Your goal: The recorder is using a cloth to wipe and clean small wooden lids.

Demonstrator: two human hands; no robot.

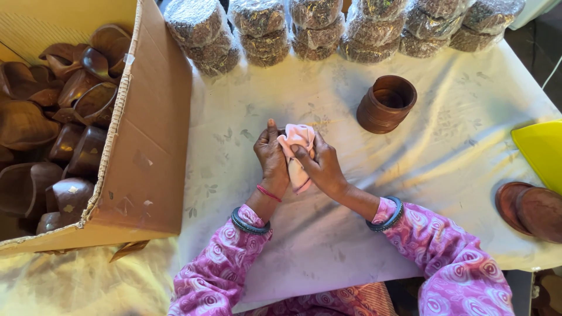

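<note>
Sleeves: pink and magenta swirl-printed fabric, with dark bangles at both wrists and a thin red thread on the left wrist.

Left hand (pixel 270 158): held upright over the bench, palm inward, fingers (pixel 264 139) curled closed around a small object that is almost wholly hidden; a dark edge is glimpsed at the top, and its kind cannot be told.

Right hand (pixel 322 167): pressed against the left from the other side, fingers (pixel 300 152) closed on a pink cloth (pixel 296 140), soft and crumpled, which is bunched between both hands and trails down toward the wrists.

Bench (pixel 328 234): covered with a pale cloth, faintly flower-patterned and creased.

Cardboard box (pixel 153 129): set at the left, open, filled with dark brown, glossy wooden cups (pixel 76 146) lying jumbled.

Wooden discs (pixel 530 208): two reddish-brown rounds, overlapping, at the right edge, just below a yellow tray (pixel 541 149).

Stack of wooden rings (pixel 386 103): reddish-brown, round, hollow, stood beyond the hands to the right, apart from them.

Wrapped bundles (pixel 316 26): rounded stacks in clear, glistening film, ranged along the far edge.
</note>
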